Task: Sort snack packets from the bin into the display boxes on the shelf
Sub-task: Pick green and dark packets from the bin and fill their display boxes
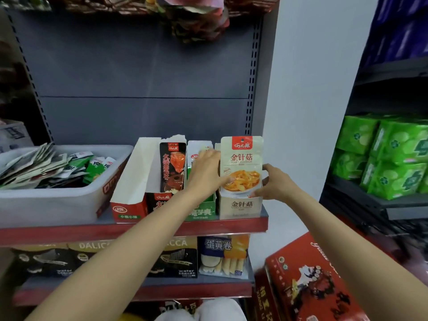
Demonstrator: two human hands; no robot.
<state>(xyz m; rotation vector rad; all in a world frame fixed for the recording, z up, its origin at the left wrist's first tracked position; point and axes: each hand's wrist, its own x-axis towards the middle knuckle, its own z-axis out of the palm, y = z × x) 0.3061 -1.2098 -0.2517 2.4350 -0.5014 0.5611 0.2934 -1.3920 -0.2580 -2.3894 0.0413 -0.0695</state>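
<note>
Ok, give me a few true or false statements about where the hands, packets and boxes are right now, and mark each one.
1. Both hands hold the beige mushroom packet over the rightmost display box. True: left hand, right hand.
2. The white bin sits right of the boxes. False: it sits to their left.
3. The bin holds no packets. False: loose packets fill it.
4. A dark red packet stands upright in the second box from the left. True.
5. Green packages sit on the neighbouring shelf at right. True.
</note>
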